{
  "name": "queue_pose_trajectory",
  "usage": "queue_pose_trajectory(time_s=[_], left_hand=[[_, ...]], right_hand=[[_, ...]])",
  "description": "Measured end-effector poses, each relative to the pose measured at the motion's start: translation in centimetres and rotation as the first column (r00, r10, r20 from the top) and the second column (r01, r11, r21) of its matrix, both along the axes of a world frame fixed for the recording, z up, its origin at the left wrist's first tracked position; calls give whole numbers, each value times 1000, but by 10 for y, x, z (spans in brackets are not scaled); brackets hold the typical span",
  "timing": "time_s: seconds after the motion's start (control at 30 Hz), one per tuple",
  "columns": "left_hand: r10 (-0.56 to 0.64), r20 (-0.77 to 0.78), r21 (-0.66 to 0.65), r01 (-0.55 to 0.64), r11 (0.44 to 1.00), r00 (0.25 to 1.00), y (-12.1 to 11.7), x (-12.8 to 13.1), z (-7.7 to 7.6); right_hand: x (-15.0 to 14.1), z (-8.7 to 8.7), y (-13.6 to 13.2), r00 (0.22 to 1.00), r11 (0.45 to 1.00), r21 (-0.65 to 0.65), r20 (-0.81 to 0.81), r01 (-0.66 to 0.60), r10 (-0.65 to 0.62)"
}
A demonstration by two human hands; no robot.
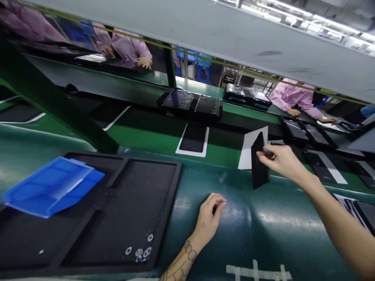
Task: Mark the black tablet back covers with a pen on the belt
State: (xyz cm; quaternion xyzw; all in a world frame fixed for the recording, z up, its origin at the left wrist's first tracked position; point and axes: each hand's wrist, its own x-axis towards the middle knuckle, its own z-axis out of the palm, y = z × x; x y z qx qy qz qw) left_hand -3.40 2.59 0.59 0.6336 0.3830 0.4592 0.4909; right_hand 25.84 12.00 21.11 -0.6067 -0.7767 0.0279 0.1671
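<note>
My right hand (281,159), at the right, pinches a small dark handle-like piece (268,154) against the face of a black tablet-like panel (259,171). That panel stands nearly upright above the bench edge, with a white sheet (246,150) behind it. How the dark piece joins the panel I cannot tell. My left hand (209,216) rests low over the green bench with fingers curled together; whatever they hold, if anything, is hidden. Just left of it lies a black compartment tray (140,195), bearing a blue plastic sheet (55,185) and several small clear rings (139,253).
Beyond the bench runs a green belt (146,136) carrying a dark panel on white paper (192,137) and more panels at right. A green post (58,101) slants at left; a pale beam (187,29) crosses overhead. Co-workers in pink sleeves (293,97) work opposite. Tape strips (258,272) mark the near bench.
</note>
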Motion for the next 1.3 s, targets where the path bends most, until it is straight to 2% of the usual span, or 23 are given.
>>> queue_pose_trajectory(time_s=[0.1, 0.2, 0.3, 0.4, 0.5, 0.57, 0.6, 0.63, 0.7, 0.73, 0.77, 0.8, 0.87, 0.97, 1.17, 1.23, 1.3], left_hand=[[28, 20, -65, -27, 998, 999, 1, -3, 0], [86, 31, -158, -80, 984, 996, 4, -14, -2], [172, -17, -192, -172, 966, 985, 11, -36, 4], [267, -93, -119, -277, 953, 959, 21, -60, 21], [344, -196, -1, -351, 936, 918, 35, -76, 43], [291, -299, 29, -296, 955, 909, 48, -78, 53], [229, -356, 24, -236, 972, 906, 57, -77, 56], [158, -414, 13, -169, 986, 896, 66, -74, 57], [42, -517, -14, -57, 998, 855, 86, -65, 56], [5, -559, -24, -22, 999, 829, 96, -60, 54], [-20, -591, -31, 1, 1000, 806, 105, -54, 52], [-40, -617, -39, 20, 999, 786, 114, -49, 49], [-71, -653, -59, 44, 997, 754, 128, -40, 45], [-95, -702, -82, 52, 995, 706, 142, -35, 41], [-189, -726, -140, 127, 982, 661, 156, -33, 48], [-207, -729, -151, 142, 978, 652, 157, -30, 51], [-221, -740, -166, 147, 975, 635, 159, -27, 53]], right_hand=[[-32, -12, -36, 1000, 992, -129, 1, -19, 19], [-66, -35, -65, 999, 958, -285, -35, -42, 34], [-108, -63, -84, 990, 912, -386, -74, -137, 117], [-145, -97, -84, 961, 859, -451, -235, -241, 146], [-153, -128, -66, 850, 837, -420, -518, -351, 96], [-140, -142, -47, 716, 860, -384, -697, -335, -33], [-129, -147, -37, 611, 868, -391, -780, -305, -137], [-117, -152, -26, 469, 871, -405, -848, -278, -245], [-93, -159, -7, 118, 885, -396, -918, -246, -378], [-82, -162, 0, -47, 903, -362, -923, -231, -382], [-73, -166, 5, -180, 924, -320, -916, -209, -358], [-66, -169, 9, -274, 941, -285, -904, -184, -327], [-58, -176, 11, -368, 953, -255, -881, -162, -298], [-58, -182, 8, -362, 943, -260, -875, -206, -320], [-59, -182, 6, -240, 926, -298, -905, -232, -351], [-53, -178, 13, -131, 905, -336, -917, -260, -377], [-47, -172, 31, 71, 882, -392, -919, -261, -387]])
